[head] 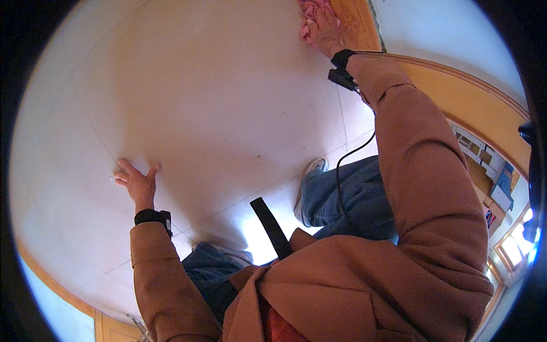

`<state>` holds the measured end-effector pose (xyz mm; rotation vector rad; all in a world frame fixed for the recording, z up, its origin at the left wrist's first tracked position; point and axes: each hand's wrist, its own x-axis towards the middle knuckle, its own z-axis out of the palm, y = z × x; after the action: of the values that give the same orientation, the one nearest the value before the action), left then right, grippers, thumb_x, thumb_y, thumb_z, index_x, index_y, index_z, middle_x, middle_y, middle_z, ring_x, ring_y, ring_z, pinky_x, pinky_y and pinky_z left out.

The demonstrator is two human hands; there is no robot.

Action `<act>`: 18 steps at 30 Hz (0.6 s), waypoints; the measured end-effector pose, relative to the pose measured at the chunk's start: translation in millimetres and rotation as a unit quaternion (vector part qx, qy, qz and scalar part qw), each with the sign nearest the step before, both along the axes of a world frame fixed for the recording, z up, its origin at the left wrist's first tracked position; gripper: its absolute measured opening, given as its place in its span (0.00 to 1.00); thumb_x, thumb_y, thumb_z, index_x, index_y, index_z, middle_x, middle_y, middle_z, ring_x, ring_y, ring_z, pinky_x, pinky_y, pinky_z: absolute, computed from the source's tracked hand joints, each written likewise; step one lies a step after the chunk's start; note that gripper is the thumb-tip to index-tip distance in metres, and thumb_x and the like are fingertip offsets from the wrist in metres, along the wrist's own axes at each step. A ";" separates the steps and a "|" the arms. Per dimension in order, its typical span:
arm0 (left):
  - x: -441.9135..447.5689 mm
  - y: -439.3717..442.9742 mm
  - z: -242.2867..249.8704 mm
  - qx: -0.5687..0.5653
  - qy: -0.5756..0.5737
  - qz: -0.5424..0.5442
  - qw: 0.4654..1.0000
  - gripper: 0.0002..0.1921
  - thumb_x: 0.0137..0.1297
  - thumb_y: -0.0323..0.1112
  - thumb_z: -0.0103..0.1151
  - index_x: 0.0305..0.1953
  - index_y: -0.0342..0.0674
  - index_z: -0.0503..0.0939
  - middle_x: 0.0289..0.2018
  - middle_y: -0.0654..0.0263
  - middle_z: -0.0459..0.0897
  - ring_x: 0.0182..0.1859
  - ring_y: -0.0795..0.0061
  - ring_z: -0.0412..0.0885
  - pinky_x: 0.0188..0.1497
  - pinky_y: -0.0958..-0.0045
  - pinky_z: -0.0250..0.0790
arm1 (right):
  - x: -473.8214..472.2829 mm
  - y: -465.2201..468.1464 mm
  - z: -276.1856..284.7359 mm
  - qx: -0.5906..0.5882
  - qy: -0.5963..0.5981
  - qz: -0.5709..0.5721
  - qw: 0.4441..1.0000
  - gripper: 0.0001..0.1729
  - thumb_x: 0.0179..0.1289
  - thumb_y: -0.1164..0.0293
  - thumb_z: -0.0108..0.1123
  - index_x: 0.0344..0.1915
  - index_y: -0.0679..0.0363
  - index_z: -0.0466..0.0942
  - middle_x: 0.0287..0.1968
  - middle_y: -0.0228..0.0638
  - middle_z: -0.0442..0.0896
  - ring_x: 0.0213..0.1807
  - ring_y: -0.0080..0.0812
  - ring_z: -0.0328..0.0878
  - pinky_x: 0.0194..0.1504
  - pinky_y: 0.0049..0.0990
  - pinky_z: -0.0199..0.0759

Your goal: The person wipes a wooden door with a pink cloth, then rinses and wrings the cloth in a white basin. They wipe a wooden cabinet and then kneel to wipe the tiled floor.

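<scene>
At the top right of the head view, my right hand is closed on a crumpled pink cloth. The cloth lies against a brown wooden surface, which borders the pale wall. My left hand is at the left over the tiled floor, its thumb and fingers spread. Near its fingertips is a small pale spot that I cannot make out. Both wrists wear black straps with small devices, and a black cable runs down from the right one.
Wooden trim runs along the wall at the right. My shoe stands on the floor below the middle. A black strap hangs from my front. Shelves or boxes show at the far right, and a wooden door at the lower left.
</scene>
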<state>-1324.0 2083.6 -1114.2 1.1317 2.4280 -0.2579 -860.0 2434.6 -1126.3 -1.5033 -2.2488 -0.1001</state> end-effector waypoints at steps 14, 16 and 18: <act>26.9 44.5 -22.2 -0.017 0.057 -0.015 0.998 0.59 0.44 0.59 0.69 0.69 0.39 0.40 0.63 0.28 0.42 0.66 0.26 0.43 0.56 0.44 0.66 | -201.0 -149.5 -12.5 -0.235 0.056 0.136 0.961 0.34 0.56 0.66 0.53 0.61 0.68 0.61 0.65 0.57 0.57 0.68 0.55 0.51 0.67 0.50 0.43; 36.7 54.7 -16.5 -0.016 0.055 0.008 0.998 0.59 0.44 0.59 0.69 0.69 0.39 0.41 0.63 0.29 0.43 0.66 0.27 0.44 0.54 0.43 0.67 | -197.4 -144.0 -7.3 -0.222 0.053 0.146 0.963 0.34 0.55 0.68 0.55 0.61 0.68 0.60 0.65 0.58 0.56 0.69 0.56 0.50 0.67 0.50 0.43; 49.0 67.5 -13.3 -0.034 0.048 0.009 0.998 0.58 0.45 0.59 0.69 0.69 0.40 0.41 0.63 0.30 0.43 0.67 0.29 0.45 0.53 0.42 0.67 | -190.9 -138.9 -6.5 -0.235 0.031 0.141 0.961 0.35 0.54 0.69 0.57 0.62 0.68 0.59 0.66 0.58 0.55 0.69 0.57 0.49 0.67 0.50 0.42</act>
<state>-1275.0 2151.0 -1127.5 1.0890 2.4912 -0.3946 -1050.9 2295.7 -1132.7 -1.3480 -2.5205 0.5963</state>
